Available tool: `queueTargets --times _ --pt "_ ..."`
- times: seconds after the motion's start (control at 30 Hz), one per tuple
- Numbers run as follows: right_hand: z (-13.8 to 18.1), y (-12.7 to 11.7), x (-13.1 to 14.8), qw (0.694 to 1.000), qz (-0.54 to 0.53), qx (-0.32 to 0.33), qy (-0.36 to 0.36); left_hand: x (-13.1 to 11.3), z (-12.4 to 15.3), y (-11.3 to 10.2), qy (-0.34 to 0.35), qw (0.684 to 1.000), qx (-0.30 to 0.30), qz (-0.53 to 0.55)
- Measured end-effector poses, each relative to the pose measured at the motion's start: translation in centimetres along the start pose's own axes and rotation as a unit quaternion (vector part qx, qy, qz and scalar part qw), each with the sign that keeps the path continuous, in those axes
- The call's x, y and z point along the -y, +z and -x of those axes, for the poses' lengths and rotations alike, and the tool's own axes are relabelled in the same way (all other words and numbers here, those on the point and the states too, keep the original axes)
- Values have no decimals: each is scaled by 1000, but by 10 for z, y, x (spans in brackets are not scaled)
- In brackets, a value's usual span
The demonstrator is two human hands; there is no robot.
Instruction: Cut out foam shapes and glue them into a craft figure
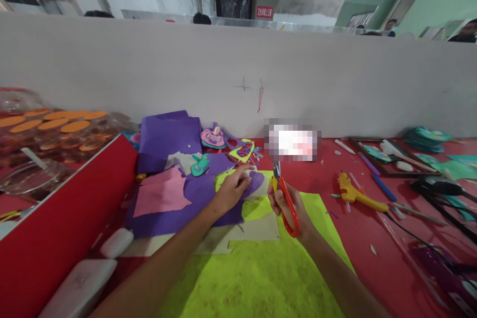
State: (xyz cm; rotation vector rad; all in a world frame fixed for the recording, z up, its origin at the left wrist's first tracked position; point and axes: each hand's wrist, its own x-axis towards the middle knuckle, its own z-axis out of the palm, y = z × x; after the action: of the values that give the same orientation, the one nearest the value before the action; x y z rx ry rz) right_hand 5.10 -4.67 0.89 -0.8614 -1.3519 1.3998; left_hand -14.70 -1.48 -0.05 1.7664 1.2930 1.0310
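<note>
My right hand (299,207) is gripping scissors (287,198), pointing them toward the table's (328,174) far edge; my left hand (234,186) is curling by purple felt (256,184), perhaps pinching; I can't tell.

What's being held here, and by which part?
The right hand holds scissors by their red handle; whether the left hand grips anything can't be told.

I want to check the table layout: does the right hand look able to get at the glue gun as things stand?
Probably yes: nothing tall stands between the right hand and the glue gun. But the hand holds scissors, which it may need to put down first.
</note>
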Motion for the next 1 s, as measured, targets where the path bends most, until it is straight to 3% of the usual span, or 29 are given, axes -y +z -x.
queueTargets --times 0.1,0.23,0.53,0.7,0.83,1.0 --pt "0 0 -1 1000 3 2 -3 1 3 0 25 993 50 -103" --pt "0 1 0 1000 6 -5 7 6 6 3 69 980 61 -175" --pt "-1 1 1 999 32 -7 -7 9 3 4 139 973 65 -172" --pt "-1 -2 -3 999 50 -12 -10 2 6 2 160 953 49 -251" --pt "-2 -3 -4 998 59 -8 -18 -11 8 2 157 929 86 -324" --pt "-2 -4 -5 999 44 -10 -14 -18 13 9 111 940 146 -288"
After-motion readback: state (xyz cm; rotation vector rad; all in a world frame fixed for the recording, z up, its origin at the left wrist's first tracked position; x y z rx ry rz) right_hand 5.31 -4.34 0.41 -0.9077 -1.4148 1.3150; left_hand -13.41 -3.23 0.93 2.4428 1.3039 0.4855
